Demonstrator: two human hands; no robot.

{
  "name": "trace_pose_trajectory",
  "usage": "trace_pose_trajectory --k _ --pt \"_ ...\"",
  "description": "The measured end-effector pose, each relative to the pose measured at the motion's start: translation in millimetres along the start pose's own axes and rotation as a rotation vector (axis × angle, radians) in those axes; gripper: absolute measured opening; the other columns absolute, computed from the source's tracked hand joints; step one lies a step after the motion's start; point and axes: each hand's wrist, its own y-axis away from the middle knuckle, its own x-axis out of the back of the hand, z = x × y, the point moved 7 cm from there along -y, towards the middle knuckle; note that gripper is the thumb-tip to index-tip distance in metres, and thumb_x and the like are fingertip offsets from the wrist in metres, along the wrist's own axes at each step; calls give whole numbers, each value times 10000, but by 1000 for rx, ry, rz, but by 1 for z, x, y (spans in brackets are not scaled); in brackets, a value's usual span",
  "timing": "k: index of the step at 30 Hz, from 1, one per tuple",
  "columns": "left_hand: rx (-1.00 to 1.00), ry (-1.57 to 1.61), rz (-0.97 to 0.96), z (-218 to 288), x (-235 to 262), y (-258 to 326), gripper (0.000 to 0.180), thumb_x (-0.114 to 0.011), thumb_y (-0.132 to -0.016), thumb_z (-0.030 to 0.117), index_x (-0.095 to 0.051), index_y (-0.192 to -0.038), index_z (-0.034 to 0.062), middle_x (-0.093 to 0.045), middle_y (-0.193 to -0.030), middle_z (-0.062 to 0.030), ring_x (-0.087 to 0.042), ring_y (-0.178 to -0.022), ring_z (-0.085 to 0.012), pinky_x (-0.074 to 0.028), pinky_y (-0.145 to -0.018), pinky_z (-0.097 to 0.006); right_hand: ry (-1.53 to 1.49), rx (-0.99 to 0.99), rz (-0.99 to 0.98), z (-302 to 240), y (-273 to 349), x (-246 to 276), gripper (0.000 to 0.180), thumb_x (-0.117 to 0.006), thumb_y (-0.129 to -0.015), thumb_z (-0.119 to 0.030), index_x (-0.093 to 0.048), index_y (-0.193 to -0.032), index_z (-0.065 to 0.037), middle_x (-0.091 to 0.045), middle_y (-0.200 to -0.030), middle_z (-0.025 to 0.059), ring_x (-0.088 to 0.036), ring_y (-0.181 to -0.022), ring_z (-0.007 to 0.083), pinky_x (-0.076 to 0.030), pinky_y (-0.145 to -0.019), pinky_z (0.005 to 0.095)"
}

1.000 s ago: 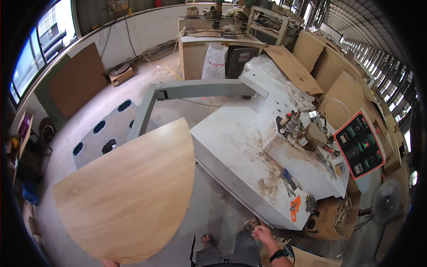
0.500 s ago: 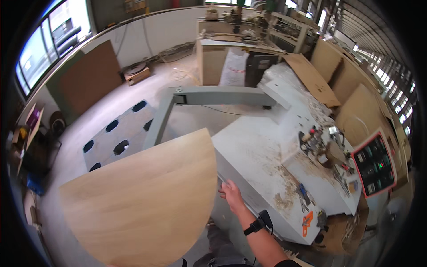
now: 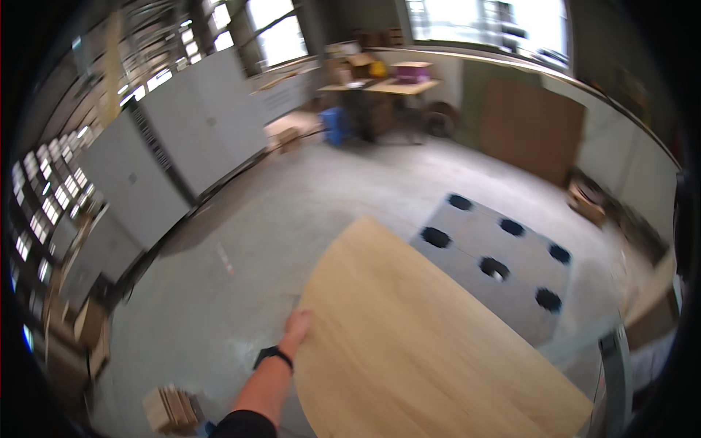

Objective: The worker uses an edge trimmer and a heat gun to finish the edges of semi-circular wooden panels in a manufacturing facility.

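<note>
A large half-round board of pale wood (image 3: 416, 343) fills the lower middle of the head view. Its straight edge faces the far right, and its curved edge is on the left. My left hand (image 3: 296, 327) grips that curved edge, its fingers partly hidden at the board. A black band (image 3: 273, 355) circles my left wrist. My right hand is out of view. Beyond the straight edge, a grey sheet with several dark patches (image 3: 467, 252) lies on the floor.
A grey metal frame (image 3: 617, 379) stands at the right, close to the board's corner. Tall grey panels (image 3: 197, 131) line the left. A brown panel (image 3: 533, 131) leans on the far wall. Stacked brown pieces (image 3: 171, 409) sit at lower left; a cluttered table (image 3: 401, 87) stands far back.
My view has swung left, so the white worktop with tools is gone and the grey panels show. My left hand has come into view on the board; my right hand has left view.
</note>
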Motion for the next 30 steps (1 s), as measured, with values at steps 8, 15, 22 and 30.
trace_pose_trajectory --k 8,15,22,30 --pt "381 231 -17 -52 23 -23 653 -302 -986 501 -655 -1148 -23 -640 -1193 -246 -591 -1154 -403 -454 -977 -494 133 -10 -519 -5 113 -273 256 -537 -943 -234 -624 -1001 -1 -664 -965 125 -622 -883 246 -516 -769 399" --pt "477 540 71 -203 150 -72 595 -331 -972 489 -666 -1109 17 -664 -1138 -224 -612 -1093 -404 -469 -925 -494 167 -24 -936 34 382 -462 260 -542 -941 -238 -624 -1010 -1 -663 -957 120 -619 -870 240 -515 -758 395" --pt "311 630 407 -321 454 -142 521 -388 -976 491 -597 -1014 16 -656 -986 -243 -608 -964 -436 -467 -841 -505 284 -66 -1284 94 720 -570 265 -546 -939 -241 -624 -1018 -1 -661 -949 116 -616 -857 235 -513 -748 392" --pt "331 709 1157 -516 763 -93 407 -416 -1017 382 -587 -1084 18 -642 -918 -204 -600 -879 -387 -464 -792 -427 403 -146 -1723 199 1122 -630 271 -552 -937 -245 -625 -1028 -1 -660 -940 110 -613 -842 228 -512 -735 389"
